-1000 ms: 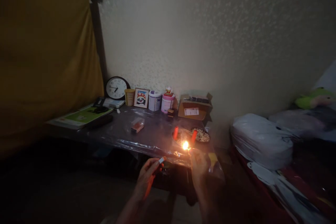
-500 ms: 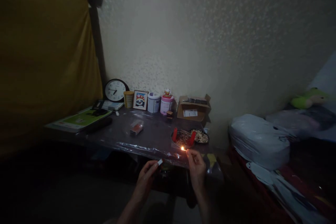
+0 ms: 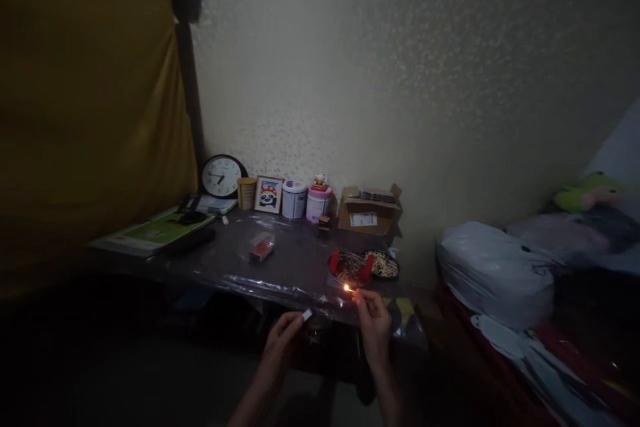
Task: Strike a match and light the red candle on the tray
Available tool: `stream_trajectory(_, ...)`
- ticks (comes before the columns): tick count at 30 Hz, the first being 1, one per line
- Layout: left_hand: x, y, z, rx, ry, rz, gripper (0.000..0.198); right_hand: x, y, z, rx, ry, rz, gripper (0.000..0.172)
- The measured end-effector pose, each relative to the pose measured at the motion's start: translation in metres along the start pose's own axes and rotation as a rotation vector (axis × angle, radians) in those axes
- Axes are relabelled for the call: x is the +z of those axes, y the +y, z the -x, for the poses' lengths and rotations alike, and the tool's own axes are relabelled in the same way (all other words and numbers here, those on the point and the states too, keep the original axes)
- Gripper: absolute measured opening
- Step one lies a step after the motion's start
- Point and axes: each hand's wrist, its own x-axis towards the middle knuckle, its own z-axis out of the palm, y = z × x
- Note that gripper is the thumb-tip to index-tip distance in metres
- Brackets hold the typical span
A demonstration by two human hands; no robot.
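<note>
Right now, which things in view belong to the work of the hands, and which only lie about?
In use: right hand holding small burning match; left hand holding small matchbox; two red candles in round dish.
Lying about: round wall clock; brown cardboard box; white tin; framed panda picture.

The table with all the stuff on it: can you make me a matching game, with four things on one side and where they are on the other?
Things:
1. lit match
2. matchbox
3. clock
4. cardboard box

Places:
A. leaning on the wall at the back left of the table
B. in the left hand
C. against the wall behind the two red candles
D. pinched in the right hand

Pairs: 1-D, 2-B, 3-A, 4-C
</note>
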Motion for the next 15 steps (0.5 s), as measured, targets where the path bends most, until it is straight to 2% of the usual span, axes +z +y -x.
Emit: stream_trajectory(15,-0.0016,-0.003,-0.003,0.0,0.007,0.041,0.019,0.0054,-0.0084,-0.0081,0.071,-0.036,-0.085,0.019)
